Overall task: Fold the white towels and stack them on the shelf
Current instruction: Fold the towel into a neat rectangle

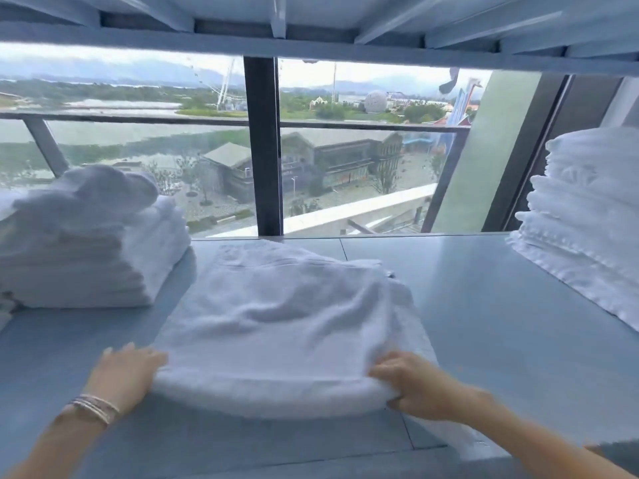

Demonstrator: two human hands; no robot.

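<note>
Folded towel: we see one folded towel (276, 323), white, lying flat in the middle of the shelf (484, 323), its thick folded edge towards us
Left hand: our left hand (128, 371) lies with fingers straight and together against the towel's near left corner, touching the cloth and gripping nothing
Right hand: our right hand (411, 385) pinches the near right corner, fingers on top and thumb tucked under the edge
Left stack: a left stack (86, 243) of folded white towels stands beside the middle towel – its top piece is rumpled
Right stack: a taller right stack (587, 209) sits at the shelf's right end, well apart from the middle towel
Shelf: blue-grey boards with seams showing near our right wrist
Upper shelf: an upper shelf (311, 29) runs overhead, its slatted underside visible
Bracelets: thin bracelets (95, 407) circle our left wrist
Window: a window (345, 160) behind the shelf shows buildings, water and a railing – all blurred
</note>
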